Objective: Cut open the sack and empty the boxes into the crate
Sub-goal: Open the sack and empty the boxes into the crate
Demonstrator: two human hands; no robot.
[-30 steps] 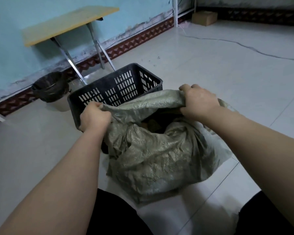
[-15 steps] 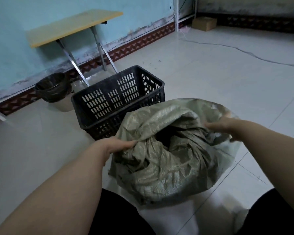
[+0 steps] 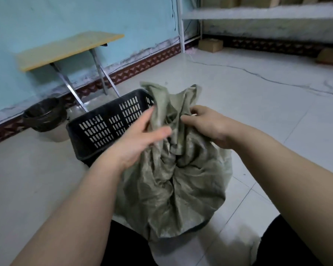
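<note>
Two hands gather the neck of the green sack (image 3: 171,181), which stands on the floor against the black crate (image 3: 108,127). The right hand (image 3: 208,125) pinches the bunched fabric; the left hand (image 3: 140,139), fingers spread wide, presses its side.

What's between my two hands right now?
In the head view, the bunched neck of the grey-green woven sack sits between the left hand and right hand; both touch it.
</note>
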